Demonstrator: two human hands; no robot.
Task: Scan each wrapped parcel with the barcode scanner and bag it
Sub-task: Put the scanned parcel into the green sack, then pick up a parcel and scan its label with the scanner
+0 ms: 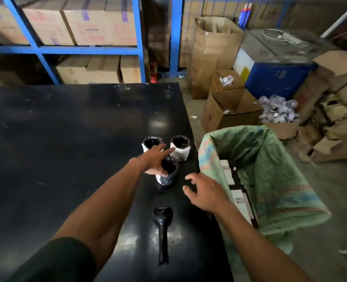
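Head view: three black-wrapped parcels (166,171), apparently white-labelled, standing upright

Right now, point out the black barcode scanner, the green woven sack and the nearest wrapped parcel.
black barcode scanner (162,215): head view, on its wide head.
green woven sack (270,159): head view, on its inner wall.
nearest wrapped parcel (168,176): head view, on its side.

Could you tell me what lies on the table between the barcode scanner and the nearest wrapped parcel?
Nothing: in the head view, only bare black table separates the barcode scanner from the nearest wrapped parcel.
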